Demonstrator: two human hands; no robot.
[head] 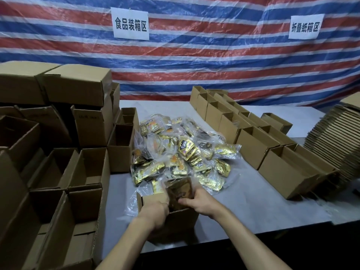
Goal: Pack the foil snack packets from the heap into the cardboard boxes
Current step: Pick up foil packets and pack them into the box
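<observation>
1. The small open brown cardboard box [181,217] sat at the front edge of the grey counter [253,201], right under both hands.
2. The left hand [155,211] gripped the box's left wall, fingers curled over the rim.
3. The right hand [200,201] pinched a dark brown plastic-wrapped packet [180,189]. It stood on end, long axis upright, lower part down inside the box.
4. The heap of gold foil snack packets [181,151] lay straight beyond the box, against its far wall, towards the counter's middle. The right hand looked nearer for the next reach.
5. The packets looked glossy and crinkled, many bagged in clear plastic. Slippery, I'd judge.
</observation>
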